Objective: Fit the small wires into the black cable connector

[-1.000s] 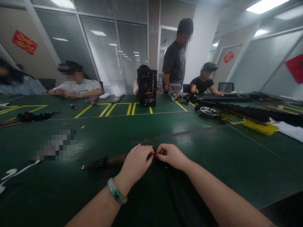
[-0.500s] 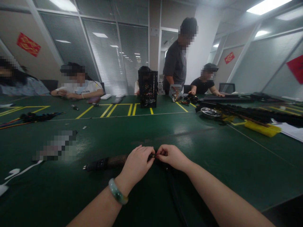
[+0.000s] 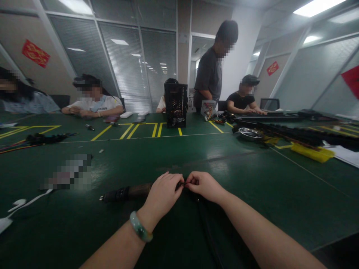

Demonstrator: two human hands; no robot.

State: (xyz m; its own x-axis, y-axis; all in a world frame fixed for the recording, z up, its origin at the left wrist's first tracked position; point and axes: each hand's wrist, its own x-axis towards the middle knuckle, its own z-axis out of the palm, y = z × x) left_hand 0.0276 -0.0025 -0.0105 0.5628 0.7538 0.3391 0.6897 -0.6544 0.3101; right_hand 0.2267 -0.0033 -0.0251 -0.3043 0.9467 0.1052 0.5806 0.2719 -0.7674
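My left hand (image 3: 165,191) has its fingers bent and closed at the right end of a dark cylindrical tool (image 3: 134,192). That tool lies lengthwise across the green table (image 3: 134,158), its small metal tip pointing left. My right hand (image 3: 202,185) is closed in a pinch, its fingertips meeting those of the left hand. Between them shows a small dark piece (image 3: 183,184), too small to name and mostly covered by the fingers. A thick black cable (image 3: 206,228) runs from below my right hand toward the table's near edge. A green bangle (image 3: 140,226) circles my left wrist.
A pixelated flat object (image 3: 70,172) with a white cable (image 3: 32,203) lies at left. Bundled wires (image 3: 45,138) are behind it. A black computer case (image 3: 176,105) stands at the back. Dark parts and a yellow piece (image 3: 312,151) lie right. Several people are across the table.
My hands stay almost in place, fingertips still together; the small piece between them shows less. The standing person's arm has drawn in, and the seated person at right has shifted a hand.
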